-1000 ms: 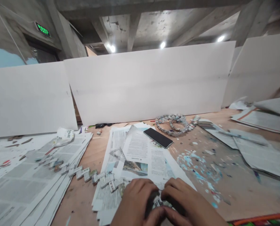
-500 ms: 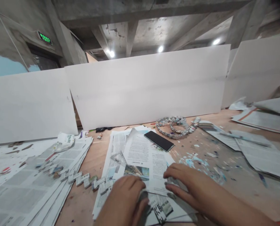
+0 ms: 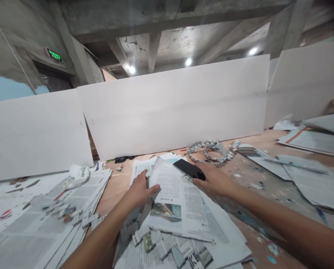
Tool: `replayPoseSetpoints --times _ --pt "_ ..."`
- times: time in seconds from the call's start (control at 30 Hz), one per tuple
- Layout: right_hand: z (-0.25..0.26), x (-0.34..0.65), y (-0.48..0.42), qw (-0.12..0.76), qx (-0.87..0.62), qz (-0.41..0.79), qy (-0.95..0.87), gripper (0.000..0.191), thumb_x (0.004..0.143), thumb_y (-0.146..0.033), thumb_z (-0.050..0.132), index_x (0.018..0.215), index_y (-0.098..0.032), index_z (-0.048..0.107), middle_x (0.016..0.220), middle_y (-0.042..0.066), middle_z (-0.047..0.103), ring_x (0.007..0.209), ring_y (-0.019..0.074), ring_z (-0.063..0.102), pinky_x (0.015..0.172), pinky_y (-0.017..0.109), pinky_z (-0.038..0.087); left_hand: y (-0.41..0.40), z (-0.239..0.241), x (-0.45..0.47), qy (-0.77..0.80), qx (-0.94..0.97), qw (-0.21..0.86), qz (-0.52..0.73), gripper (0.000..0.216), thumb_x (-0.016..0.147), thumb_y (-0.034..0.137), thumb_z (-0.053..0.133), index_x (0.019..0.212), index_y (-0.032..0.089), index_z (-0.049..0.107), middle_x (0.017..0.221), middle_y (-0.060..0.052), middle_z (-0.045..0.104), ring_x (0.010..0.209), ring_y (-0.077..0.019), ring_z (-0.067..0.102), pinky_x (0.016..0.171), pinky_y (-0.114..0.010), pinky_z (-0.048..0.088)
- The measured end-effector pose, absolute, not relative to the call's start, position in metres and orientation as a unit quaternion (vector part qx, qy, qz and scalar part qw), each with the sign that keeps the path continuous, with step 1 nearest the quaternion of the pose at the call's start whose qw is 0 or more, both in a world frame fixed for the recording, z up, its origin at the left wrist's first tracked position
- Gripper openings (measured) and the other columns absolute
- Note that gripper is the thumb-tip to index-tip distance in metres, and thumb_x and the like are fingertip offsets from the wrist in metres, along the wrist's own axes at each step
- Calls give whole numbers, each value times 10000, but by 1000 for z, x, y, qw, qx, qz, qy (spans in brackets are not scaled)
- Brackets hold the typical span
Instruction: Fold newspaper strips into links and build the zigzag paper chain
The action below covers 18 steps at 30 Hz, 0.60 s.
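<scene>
My right hand [image 3: 213,178] grips a black smartphone [image 3: 188,169] by its near right end, thumb below it and fingers behind. The phone is over the upper part of a newspaper stack [image 3: 193,209]. My left hand [image 3: 141,190] rests at the left side of the same stack, thumb and fingers apart. A zigzag chain of folded newspaper strips [image 3: 162,246] lies across the lower part of the stack. Its far portion continues left behind my left forearm. A clear sheet edge shows near the left fingers; the rest is hidden.
Left lies another newspaper pile [image 3: 23,235] with a crumpled white bag [image 3: 78,175]. A coiled folded-paper chain [image 3: 207,152] sits behind the phone. More papers [image 3: 318,183] lie on the right, with paper scraps on the table. White panels [image 3: 175,108] stand along the back.
Both hands have moved forward from the folded chain. The right hand has taken hold of the phone; the left has reached the stack's upper left. The chain now lies flat, uncovered.
</scene>
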State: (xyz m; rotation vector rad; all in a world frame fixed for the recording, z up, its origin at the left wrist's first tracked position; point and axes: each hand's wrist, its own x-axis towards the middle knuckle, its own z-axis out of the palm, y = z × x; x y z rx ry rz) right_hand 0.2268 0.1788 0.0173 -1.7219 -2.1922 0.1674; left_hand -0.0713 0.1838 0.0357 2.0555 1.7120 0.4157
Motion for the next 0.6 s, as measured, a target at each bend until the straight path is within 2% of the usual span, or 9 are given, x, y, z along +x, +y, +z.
replayPoseSetpoints --times 0.1,0.2,0.3,0.47,0.6 --pt "6 233 188 179 -622 70 -759 625 882 -348 650 1450 -120 523 1362 217 645 1238 385 589 990 448 455 189 24 -71 623 727 230 174 431 976 358 652 1364 196 559 1360 -108 607 1143 -284 646 961 -518 536" --pt "-1 234 194 184 -636 77 -745 616 881 -382 653 1424 -113 544 1349 227 650 1206 390 601 962 463 463 192 19 -72 622 720 243 188 374 981 328 650 1319 182 585 1261 -93 654 1036 -248 684 884 -462 579" --pt "-3 234 197 193 -646 80 -735 593 886 -403 667 1388 -106 556 1318 218 656 1176 363 617 952 487 476 194 18 -74 618 719 252 194 352 983 328 650 1297 177 598 1226 -86 668 991 -232 695 849 -438 592" --pt "-1 236 201 218 -639 82 -733 579 897 -378 706 1398 -148 533 1253 149 676 1083 282 660 929 445 513 196 21 -79 613 722 258 191 342 988 334 643 1287 174 602 1207 -84 674 973 -226 698 835 -429 595" --pt "0 235 201 227 -638 67 -733 437 952 -387 670 1326 -177 589 1248 109 667 1105 276 648 940 477 523 191 29 -86 605 732 266 167 354 998 380 620 1282 171 600 1157 -76 687 933 -215 702 817 -416 593"
